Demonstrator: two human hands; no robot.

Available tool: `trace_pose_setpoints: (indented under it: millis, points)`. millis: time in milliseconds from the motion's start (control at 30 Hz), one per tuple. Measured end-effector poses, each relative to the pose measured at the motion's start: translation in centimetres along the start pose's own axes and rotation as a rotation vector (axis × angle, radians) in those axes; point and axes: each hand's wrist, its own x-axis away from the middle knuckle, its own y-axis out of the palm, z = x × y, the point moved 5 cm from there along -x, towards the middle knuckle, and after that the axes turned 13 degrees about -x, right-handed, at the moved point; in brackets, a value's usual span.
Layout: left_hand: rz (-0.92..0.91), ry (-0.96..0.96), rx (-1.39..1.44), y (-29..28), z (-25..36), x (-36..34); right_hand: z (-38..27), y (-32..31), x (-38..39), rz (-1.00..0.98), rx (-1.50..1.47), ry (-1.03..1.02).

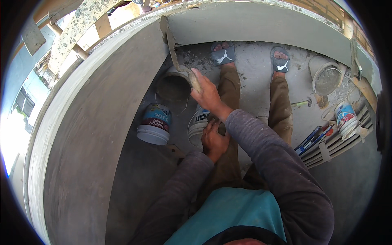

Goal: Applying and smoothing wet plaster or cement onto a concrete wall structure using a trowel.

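Observation:
My right hand (210,96) is closed on the wooden handle (194,81) of a trowel, whose narrow, cement-smeared blade (173,51) reaches up to the inside corner of a curved grey plastered wall (245,24). My left hand (214,141) is closed on a dark object (221,127) that I cannot make out, below my right forearm and in front of a white bucket (196,128). Beyond my hands, a dark-mouthed bucket (171,85) stands by the corner, and a blue-labelled paint pail (154,124) is to the left.
My sandalled feet (223,55) rest on the dusty floor (255,61). At the right are a cement-filled bucket (326,77), a tool with a pale green handle (300,104), a smaller pail (346,118) and bundled long strips (335,145). A plastered side wall (90,134) curves along my left.

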Motion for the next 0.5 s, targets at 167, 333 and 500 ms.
trace_pose_setpoints:
  millis: [167, 333, 500]
  points:
    - [0.015, -0.027, 0.009, -0.1, -0.4, 0.1, -2.1, -0.2, 0.4, 0.001, -0.075, -0.12]
    - [-0.018, -0.02, 0.005, -0.4, 0.5, 0.2, -1.0, -0.2, -1.8, 0.075, -0.003, -0.129]
    - [-0.027, -0.006, -0.003, 0.1, 0.3, 0.1, -0.6, 0.2, -0.4, 0.026, 0.025, -0.075]
